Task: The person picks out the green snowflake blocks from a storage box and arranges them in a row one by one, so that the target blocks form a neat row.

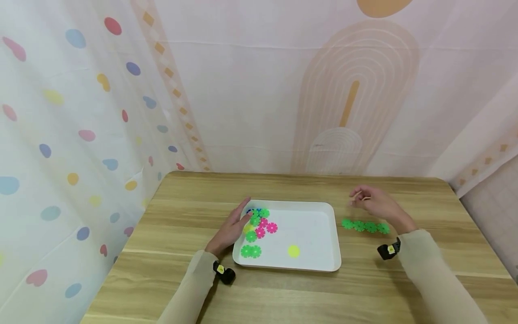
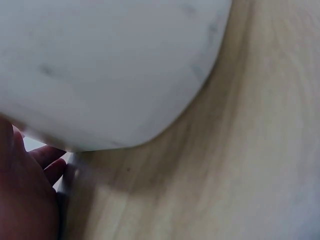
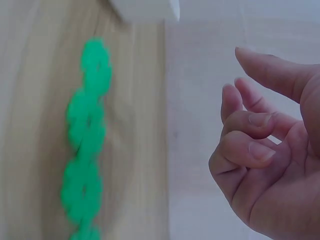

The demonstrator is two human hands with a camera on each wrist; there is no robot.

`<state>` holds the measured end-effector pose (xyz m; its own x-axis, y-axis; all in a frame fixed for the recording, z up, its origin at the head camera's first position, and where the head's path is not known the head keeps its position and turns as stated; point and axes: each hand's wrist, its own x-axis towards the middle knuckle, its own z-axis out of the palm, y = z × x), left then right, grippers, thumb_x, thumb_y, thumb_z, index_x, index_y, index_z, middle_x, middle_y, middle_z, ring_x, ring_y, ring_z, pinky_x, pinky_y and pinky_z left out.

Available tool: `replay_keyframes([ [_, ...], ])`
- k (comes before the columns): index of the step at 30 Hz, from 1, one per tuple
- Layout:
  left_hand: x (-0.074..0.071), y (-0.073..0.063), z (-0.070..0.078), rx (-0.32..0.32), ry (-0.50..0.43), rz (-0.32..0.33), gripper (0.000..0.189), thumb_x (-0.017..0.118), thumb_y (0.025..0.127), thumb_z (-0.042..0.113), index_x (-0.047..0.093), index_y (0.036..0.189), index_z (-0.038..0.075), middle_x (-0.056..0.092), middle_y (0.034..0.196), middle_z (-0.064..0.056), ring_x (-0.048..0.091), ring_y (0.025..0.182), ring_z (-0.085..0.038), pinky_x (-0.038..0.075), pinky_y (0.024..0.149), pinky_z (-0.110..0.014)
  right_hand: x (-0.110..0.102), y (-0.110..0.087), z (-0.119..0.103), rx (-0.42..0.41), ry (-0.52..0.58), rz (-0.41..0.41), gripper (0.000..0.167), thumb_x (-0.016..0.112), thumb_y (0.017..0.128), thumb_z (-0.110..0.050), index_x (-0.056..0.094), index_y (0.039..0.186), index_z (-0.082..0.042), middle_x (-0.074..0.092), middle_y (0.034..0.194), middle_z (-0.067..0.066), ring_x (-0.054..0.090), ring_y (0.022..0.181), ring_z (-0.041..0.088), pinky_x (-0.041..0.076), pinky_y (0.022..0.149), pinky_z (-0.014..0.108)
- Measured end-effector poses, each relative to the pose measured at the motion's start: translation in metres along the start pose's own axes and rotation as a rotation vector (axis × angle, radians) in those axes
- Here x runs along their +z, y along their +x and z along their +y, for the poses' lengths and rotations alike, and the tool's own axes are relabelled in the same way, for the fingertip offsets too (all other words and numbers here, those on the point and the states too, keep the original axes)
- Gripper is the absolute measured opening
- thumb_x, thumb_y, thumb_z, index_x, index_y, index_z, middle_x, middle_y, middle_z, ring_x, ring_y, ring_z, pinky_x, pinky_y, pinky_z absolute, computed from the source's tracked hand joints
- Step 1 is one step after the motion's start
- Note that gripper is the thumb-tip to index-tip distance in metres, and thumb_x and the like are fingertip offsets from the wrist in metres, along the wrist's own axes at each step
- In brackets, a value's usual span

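Note:
My left hand (image 1: 229, 230) grips the left wall of a white tray (image 1: 313, 238), thumb over the rim and the other fingers outside. Seen from the left wrist, the tray's outer side (image 2: 110, 75) fills the upper left, with part of the hand (image 2: 25, 195) beside it. Green snowflake discs (image 1: 251, 236), pink ones (image 1: 272, 227) and a few blue ones lie by the thumb, partly hidden. My right hand (image 1: 379, 204) hovers beyond a chain of joined green snowflake discs (image 1: 359, 226), fingers loosely curled and holding nothing. The right wrist view shows that chain (image 3: 84, 190) apart from the hand (image 3: 270, 195).
One yellow disc (image 1: 293, 251) lies alone near the tray's front wall. Two green discs (image 1: 246, 251) sit at its front left corner. The wooden table (image 1: 283, 297) reaches back to a patterned curtain (image 1: 259, 112). Each wrist carries a small black camera (image 1: 388, 251).

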<state>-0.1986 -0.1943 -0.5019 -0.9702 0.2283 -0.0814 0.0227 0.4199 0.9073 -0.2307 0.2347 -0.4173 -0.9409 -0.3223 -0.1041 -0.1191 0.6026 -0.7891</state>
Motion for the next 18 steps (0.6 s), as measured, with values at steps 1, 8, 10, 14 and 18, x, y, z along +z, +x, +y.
replay_keyframes([
  [1,0.000,0.000,0.000,0.002,-0.003,-0.002,0.057,0.039,0.107,0.037,0.019,0.159,0.028,0.013,0.166,0.000,0.006,0.153,-0.028,0.006,0.121,-0.058,0.003,0.003,-0.004,-0.008,0.011,-0.007,0.027,0.065,0.095,-0.014,0.059,0.116,0.003,0.061,0.092,0.009,0.053,0.080,0.022,0.043,0.063,0.028],
  [8,0.001,0.000,0.003,0.003,0.005,-0.002,0.056,0.038,0.108,0.035,0.019,0.160,0.026,0.013,0.166,0.000,0.006,0.153,-0.026,0.005,0.122,-0.056,0.027,0.028,-0.025,-0.101,0.051,-0.075,0.027,0.069,0.093,-0.014,0.060,0.113,0.003,0.061,0.091,0.008,0.056,0.085,0.019,0.046,0.074,0.032],
  [10,0.001,-0.001,0.004,0.003,0.006,0.000,0.056,0.038,0.108,0.034,0.019,0.160,0.025,0.013,0.166,0.000,0.006,0.153,-0.026,0.006,0.122,-0.056,0.035,0.034,-0.031,-0.110,0.067,-0.109,0.029,0.070,0.092,-0.015,0.061,0.113,0.003,0.061,0.092,0.008,0.056,0.087,0.019,0.046,0.077,0.032],
  [14,0.002,-0.002,0.005,0.004,0.006,0.004,0.057,0.039,0.107,0.034,0.019,0.160,0.025,0.013,0.166,-0.001,0.007,0.153,-0.028,0.006,0.121,-0.057,0.053,0.046,-0.043,-0.094,0.054,-0.186,0.030,0.070,0.092,-0.017,0.062,0.115,0.000,0.062,0.093,0.006,0.055,0.085,0.020,0.047,0.071,0.030],
  [18,0.001,-0.002,0.004,0.001,0.002,0.003,0.056,0.039,0.107,0.035,0.019,0.160,0.026,0.012,0.166,-0.001,0.007,0.153,-0.028,0.005,0.121,-0.057,0.073,0.058,-0.055,-0.111,0.000,-0.270,0.027,0.071,0.092,-0.017,0.064,0.114,-0.003,0.063,0.090,0.004,0.055,0.082,0.018,0.046,0.070,0.029],
])
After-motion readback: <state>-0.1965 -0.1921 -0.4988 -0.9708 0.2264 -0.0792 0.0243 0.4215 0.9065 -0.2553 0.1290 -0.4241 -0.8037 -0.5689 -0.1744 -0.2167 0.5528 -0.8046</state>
